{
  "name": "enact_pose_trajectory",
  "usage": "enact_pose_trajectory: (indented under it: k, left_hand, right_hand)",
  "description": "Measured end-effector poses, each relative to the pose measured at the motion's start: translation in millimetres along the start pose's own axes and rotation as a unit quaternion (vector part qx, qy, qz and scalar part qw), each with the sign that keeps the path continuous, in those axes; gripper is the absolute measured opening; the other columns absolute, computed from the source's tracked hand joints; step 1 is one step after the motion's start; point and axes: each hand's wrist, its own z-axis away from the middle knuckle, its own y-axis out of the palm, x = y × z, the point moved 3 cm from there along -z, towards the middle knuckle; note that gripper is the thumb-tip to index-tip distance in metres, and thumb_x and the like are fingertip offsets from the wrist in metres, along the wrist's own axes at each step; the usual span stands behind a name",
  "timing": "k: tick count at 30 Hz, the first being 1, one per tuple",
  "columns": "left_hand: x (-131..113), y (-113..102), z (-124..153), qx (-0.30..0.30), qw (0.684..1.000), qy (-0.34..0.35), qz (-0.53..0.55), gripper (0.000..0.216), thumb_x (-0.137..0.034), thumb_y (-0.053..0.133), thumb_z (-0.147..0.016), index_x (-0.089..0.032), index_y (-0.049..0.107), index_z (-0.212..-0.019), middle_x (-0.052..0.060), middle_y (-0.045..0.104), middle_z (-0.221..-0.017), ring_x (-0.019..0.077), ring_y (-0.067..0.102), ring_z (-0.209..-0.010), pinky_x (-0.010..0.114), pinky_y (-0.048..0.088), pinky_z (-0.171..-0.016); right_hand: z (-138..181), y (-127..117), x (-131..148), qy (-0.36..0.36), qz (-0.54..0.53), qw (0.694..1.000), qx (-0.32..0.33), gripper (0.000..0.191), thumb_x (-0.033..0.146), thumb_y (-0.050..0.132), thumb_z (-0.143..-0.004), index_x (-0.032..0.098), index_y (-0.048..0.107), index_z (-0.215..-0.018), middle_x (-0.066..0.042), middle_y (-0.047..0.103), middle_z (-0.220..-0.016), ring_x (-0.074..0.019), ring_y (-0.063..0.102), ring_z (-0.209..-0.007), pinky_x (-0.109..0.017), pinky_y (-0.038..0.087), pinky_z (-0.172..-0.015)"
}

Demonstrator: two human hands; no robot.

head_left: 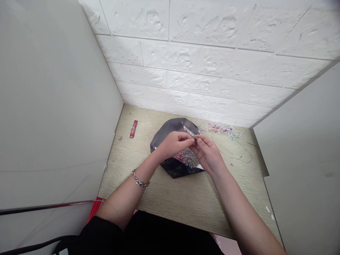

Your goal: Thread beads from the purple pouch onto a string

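Note:
My left hand [175, 144] and my right hand [209, 152] meet fingertip to fingertip above a dark, faceted open container [174, 171]. Both are closed in a pinch around something tiny that I cannot make out, perhaps a bead. Inside the container lies a heap of small pink, white and clear beads [188, 156], partly covered by my hands. Beyond my right hand, strands of strung beads [223, 130] in white, pink, purple and pale blue rest on the table. A thin thread [245, 162] loops across the tabletop to the right of that hand.
A red patterned tube [133, 129] lies at the left on the pale wooden table [186, 198]. Small bits [120, 138] are scattered near it. White brick-textured wall [183, 60] closes the back, with a grey panel [61, 88] at left and another panel [305, 141] at right.

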Motion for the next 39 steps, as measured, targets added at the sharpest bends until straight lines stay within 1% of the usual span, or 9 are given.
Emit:
enact_pose_trajectory:
  k: [4, 9, 16, 30, 39]
  left_hand:
    - [-0.7, -0.1, 0.0, 0.0, 1.0, 0.004, -0.004, 0.026, -0.032, 0.042, -0.073, -0.013, 0.061, -0.075, 0.001, 0.056, -0.066, 0.0089, 0.047, -0.062, 0.021, 0.036, -0.059]
    - [-1.8, -0.1, 1.1, 0.002, 1.0, 0.003, -0.012, 0.027, -0.033, 0.042, -0.073, -0.013, 0.06, -0.073, 0.001, 0.054, -0.064, 0.0086, 0.045, -0.06, 0.021, 0.036, -0.057]
    - [-0.4, -0.7, 1.1, 0.001, 1.0, 0.007, -0.018, 0.027, -0.033, 0.041, -0.074, -0.013, 0.057, -0.068, -0.001, 0.048, -0.06, 0.0075, 0.041, -0.058, 0.02, 0.034, -0.055]
    - [0.3, -0.8, 0.3, 0.001, 1.0, 0.004, -0.019, 0.026, -0.033, 0.041, -0.073, -0.013, 0.055, -0.064, -0.002, 0.042, -0.056, 0.0069, 0.036, -0.054, 0.021, 0.031, -0.052]
    - [-2.4, -1.2, 0.4, -0.006, 1.0, -0.014, -0.007, 0.023, -0.03, 0.043, -0.071, -0.013, 0.056, -0.064, -0.002, 0.044, -0.055, 0.0064, 0.037, -0.053, 0.02, 0.029, -0.05]
  right_hand:
    - [-0.5, -0.8, -1.4, 0.006, -0.015, 1.0, 0.0, 0.014, 0.026, 0.065, -0.061, 0.02, 0.059, -0.072, 0.003, 0.06, -0.068, -0.0085, 0.058, -0.069, -0.029, 0.048, -0.076]
    - [-0.2, -1.3, -2.6, 0.013, -0.023, 1.0, -0.005, 0.014, 0.023, 0.066, -0.061, 0.02, 0.058, -0.072, 0.003, 0.061, -0.07, -0.008, 0.058, -0.07, -0.027, 0.047, -0.078]
    - [0.3, -0.4, -2.4, 0.019, -0.034, 0.999, 0.009, 0.013, 0.02, 0.066, -0.061, 0.018, 0.059, -0.071, 0.002, 0.063, -0.069, -0.0074, 0.059, -0.072, -0.022, 0.047, -0.075]
    - [0.0, -0.4, -2.3, 0.02, -0.031, 0.999, 0.005, 0.013, 0.021, 0.066, -0.061, 0.019, 0.058, -0.071, 0.003, 0.061, -0.069, -0.007, 0.058, -0.07, -0.024, 0.047, -0.076]
    - [-0.2, -1.2, -3.1, 0.018, -0.023, 1.0, -0.006, 0.014, 0.02, 0.067, -0.059, 0.019, 0.058, -0.07, 0.004, 0.06, -0.068, -0.0064, 0.058, -0.07, -0.023, 0.047, -0.075]
